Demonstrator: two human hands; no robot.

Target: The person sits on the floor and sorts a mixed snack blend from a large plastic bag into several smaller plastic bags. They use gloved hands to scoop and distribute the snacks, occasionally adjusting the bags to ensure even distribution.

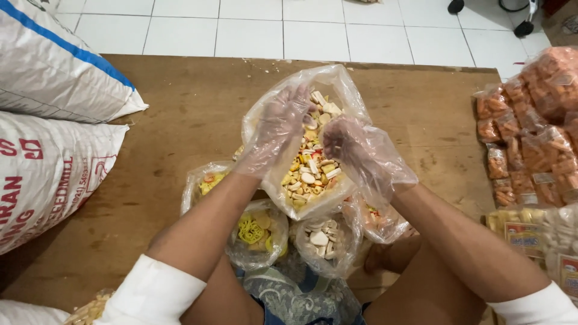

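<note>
Two hands, each inside a loose clear plastic glove, work at the mouth of a large clear plastic bag (274, 120) that stands near the middle of a brown wooden board (180, 120). The bag holds mixed crackers (310, 171) in white, yellow and pale orange shapes (tubes, rounds and little flat pieces). The left hand (278, 129) lies along the bag's left side with fingers spread and flat against the plastic, pressing rather than clenching; nothing is pinched in it that I can make out. The right hand (348, 144) reaches over the bag's right rim, its fingers curled down among the crackers; whether they close on any piece I cannot tell, since the glove blurs them.

Just in front of the large bag, close to the person's knees, sit four smaller clear bags: one with yellow and orange bits (208, 180) at the left, one with yellow curly crackers (256, 232), one with white mushroom-like pieces (322, 238), and one partly hidden under the right wrist (379, 219).

At the left edge of the board lie two big white woven sacks (54, 120), stacked. At the right, packets of orange snacks (530, 126) are piled, with pale packets (524, 225) below them. White floor tiles (313, 30) run beyond the board.
</note>
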